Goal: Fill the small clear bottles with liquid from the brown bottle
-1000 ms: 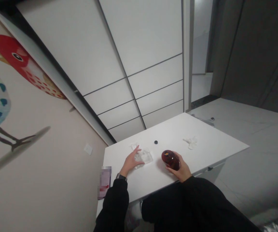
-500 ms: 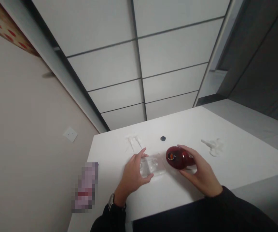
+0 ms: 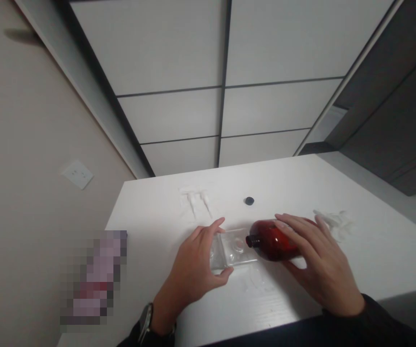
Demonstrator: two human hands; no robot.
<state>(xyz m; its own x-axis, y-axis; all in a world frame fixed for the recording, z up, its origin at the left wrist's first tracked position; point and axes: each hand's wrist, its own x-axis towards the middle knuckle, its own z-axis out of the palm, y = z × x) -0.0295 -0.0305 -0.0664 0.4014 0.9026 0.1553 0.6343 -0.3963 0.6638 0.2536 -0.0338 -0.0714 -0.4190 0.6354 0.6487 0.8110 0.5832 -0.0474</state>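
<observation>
A dark red see-through bottle (image 3: 271,238) lies tipped almost on its side in my right hand (image 3: 316,260), whose fingers wrap over its body. The bottle's capless black neck points left, over the right end of a clear plastic container (image 3: 240,246). My left hand (image 3: 197,267) grips that container's left end between thumb and fingers. Round shapes, perhaps drops or moulded rings, show in the clear plastic. A small black cap (image 3: 249,201) rests on the table beyond the bottle.
Two slim white pointed pieces (image 3: 197,202) lie at the back left of the white table (image 3: 283,183). Crumpled white tissue (image 3: 338,222) sits behind my right hand. A pixelated pinkish item (image 3: 97,279) is at the left edge. A wall socket (image 3: 78,174) is beyond it.
My right hand has turned the bottle, so its neck now points left and down over the container instead of toward me. My left hand keeps its grip. The view has shifted.
</observation>
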